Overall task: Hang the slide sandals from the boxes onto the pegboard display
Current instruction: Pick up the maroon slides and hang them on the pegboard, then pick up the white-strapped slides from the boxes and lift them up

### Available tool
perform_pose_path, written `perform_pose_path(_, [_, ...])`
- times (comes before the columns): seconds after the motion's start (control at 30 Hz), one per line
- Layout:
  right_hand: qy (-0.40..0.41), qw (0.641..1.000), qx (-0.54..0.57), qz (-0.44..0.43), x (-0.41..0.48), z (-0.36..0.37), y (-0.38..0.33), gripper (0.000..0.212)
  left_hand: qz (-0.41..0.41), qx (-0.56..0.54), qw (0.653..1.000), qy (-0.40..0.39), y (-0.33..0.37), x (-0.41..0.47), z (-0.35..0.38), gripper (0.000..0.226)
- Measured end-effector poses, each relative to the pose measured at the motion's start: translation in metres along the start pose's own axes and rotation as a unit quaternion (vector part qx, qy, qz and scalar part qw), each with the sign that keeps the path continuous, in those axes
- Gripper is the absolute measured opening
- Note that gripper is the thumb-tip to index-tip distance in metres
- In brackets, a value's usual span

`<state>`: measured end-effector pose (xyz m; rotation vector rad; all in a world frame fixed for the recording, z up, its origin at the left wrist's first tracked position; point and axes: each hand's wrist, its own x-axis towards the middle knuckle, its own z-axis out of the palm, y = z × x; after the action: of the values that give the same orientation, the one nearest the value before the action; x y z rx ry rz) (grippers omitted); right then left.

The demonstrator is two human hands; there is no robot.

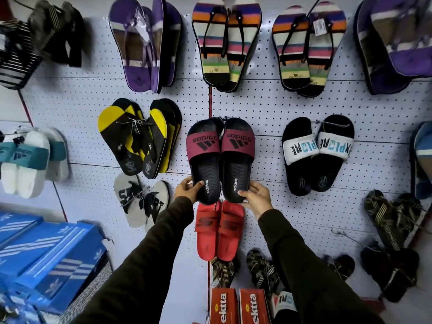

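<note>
A pair of black slide sandals with maroon straps sits against the white pegboard at its middle, toes up. My left hand grips the heel of the left sandal. My right hand grips the heel of the right sandal. Whether the pair hangs on a peg at its top cannot be told. Both arms wear dark sleeves.
Other pairs hang all around: red slides just below, black-and-white slides to the right, yellow-black flip-flops to the left, striped ones above. Blue shoe boxes are stacked at lower left; orange boxes stand at the bottom.
</note>
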<state>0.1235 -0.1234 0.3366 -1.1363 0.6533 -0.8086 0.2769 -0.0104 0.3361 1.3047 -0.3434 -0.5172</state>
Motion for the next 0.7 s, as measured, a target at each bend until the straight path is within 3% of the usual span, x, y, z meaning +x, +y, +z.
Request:
perform_pose_path(0.2, [-0.011, 0.999, 0.029, 0.009, -0.002, -0.009, 0.026, 0.055, -0.004, -0.061, 0.997, 0.038, -0.029, -0.001, 0.004, 0.047])
perform_pose_path(0.37, [-0.026, 0.997, 0.015, 0.068, -0.012, -0.038, 0.056, 0.051, -0.041, -0.05, 0.997, 0.041, -0.079, -0.019, 0.008, 0.053])
perform_pose_path(0.53, [0.033, 0.987, -0.05, 0.15, -0.029, -0.107, 0.116, 0.044, -0.165, 0.032, 0.986, -0.006, -0.173, -0.06, 0.022, 0.041])
perform_pose_path(0.7, [0.122, 0.954, -0.146, 0.232, -0.066, -0.199, 0.175, 0.044, -0.22, 0.17, 0.958, -0.068, -0.259, -0.108, 0.04, 0.042])
